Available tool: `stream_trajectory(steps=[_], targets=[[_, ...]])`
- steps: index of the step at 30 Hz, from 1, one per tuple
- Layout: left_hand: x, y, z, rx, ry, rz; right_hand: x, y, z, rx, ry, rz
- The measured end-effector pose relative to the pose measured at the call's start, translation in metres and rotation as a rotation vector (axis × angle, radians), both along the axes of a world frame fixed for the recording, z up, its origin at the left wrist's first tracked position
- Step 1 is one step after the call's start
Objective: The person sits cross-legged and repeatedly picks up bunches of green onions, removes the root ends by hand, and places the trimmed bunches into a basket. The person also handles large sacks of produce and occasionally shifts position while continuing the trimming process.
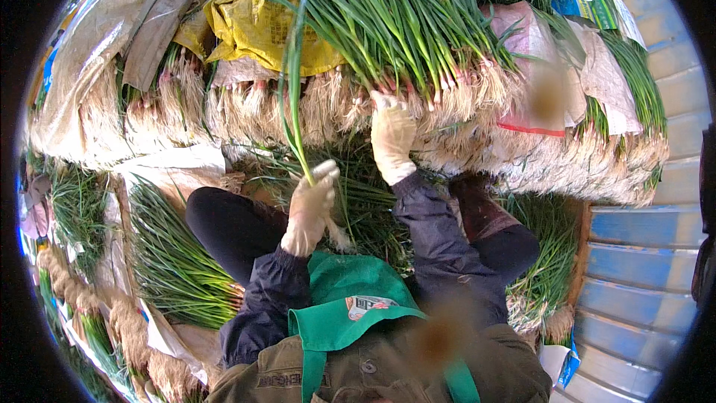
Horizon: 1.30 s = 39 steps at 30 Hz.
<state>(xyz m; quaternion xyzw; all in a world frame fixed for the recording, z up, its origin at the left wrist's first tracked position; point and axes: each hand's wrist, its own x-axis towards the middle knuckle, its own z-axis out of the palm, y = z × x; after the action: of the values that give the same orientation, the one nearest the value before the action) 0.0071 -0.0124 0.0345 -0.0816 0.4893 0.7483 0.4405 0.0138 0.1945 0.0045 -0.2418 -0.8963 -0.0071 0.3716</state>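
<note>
My left hand (pixel 311 207), in a pale glove, is closed on the lower part of a long green allium plant (pixel 294 84) that rises toward the heap; its roots hang below the hand. My right hand (pixel 393 134), gloved too, reaches up to the root end of a plant at the near edge of a big pile of leafy allium plants (pixel 391 28). Whether its fingers have closed on that plant cannot be told. The pile's leaves point away from me, and its pale roots (pixel 481 89) face me. A yellow woven sack (pixel 251 17) lies left of the pile.
More plants (pixel 173 257) lie in a stack at my left. Loose leaves (pixel 363 196) cover the ground between my bent legs. Bundles with thick root clumps (pixel 131 330) stand at lower left. Sacking (pixel 100 61) covers part of the row. A corrugated metal surface (pixel 632 274) is at the right.
</note>
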Motion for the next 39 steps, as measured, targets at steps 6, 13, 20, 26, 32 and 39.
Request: stream_trajectory(steps=[6, 13, 20, 26, 32, 39], targets=[[-0.053, 0.075, -0.010, 0.047, 0.155, 0.013, 0.014, -0.009, 0.003, -0.221, -0.108, 0.162], [-0.061, 0.076, -0.041, 0.150, 0.334, 0.113, 0.041, -0.036, 0.013, -0.539, 0.038, 0.284], [-0.012, 0.028, -0.049, 0.065, 0.285, 0.028, 0.007, -0.053, 0.015, -2.159, 0.004, 0.432], [-0.008, 0.013, -0.042, -0.129, 0.250, -0.067, -0.001, -0.081, -0.032, -2.353, 0.516, 0.007], [-0.004, -0.003, 0.010, 0.157, 0.009, -0.168, -0.004, -0.073, -0.006, -2.430, 0.456, 0.046], [0.022, 0.004, -0.007, 0.064, 0.219, 0.023, 0.022, -0.062, -0.033, -2.192, 0.292, 0.434]])
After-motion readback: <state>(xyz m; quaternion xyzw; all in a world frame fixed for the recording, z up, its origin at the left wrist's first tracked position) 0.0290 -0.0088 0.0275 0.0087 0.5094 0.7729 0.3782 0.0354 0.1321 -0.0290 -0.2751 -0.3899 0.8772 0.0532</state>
